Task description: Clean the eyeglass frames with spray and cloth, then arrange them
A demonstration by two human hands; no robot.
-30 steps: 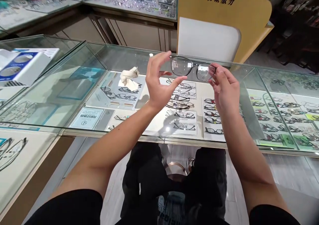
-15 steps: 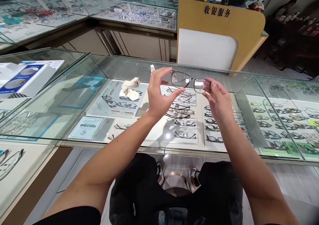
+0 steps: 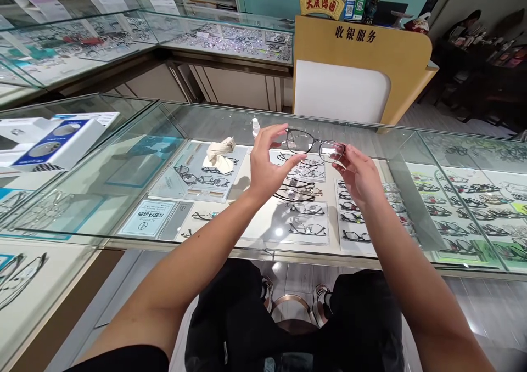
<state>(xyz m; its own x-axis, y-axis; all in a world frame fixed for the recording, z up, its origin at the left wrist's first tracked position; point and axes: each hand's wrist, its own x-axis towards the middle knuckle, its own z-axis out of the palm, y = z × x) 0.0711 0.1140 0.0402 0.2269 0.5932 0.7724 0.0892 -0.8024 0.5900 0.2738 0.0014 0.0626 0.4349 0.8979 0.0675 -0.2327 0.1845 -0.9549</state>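
A pair of eyeglasses with thin dark rims and clear lenses is held up above the glass counter. My left hand grips its left end, fingers at the top corner and thumb lower down. At the other end, my right hand pinches the frame between thumb and fingers. The glasses tilt slightly, their right side lower. A crumpled cream cloth lies on the counter left of my left hand. Just behind that hand stands a small white bottle.
Beneath my hands, the glass showcase holds many eyeglass frames in rows. A white and blue box rests on the counter at left. Across the aisle stands a yellow cashier desk, and more showcases line the back left.
The view has tilted up slightly, so the scene sits lower in the picture. Both hands keep hold of the eyeglasses, with little change in their grip.
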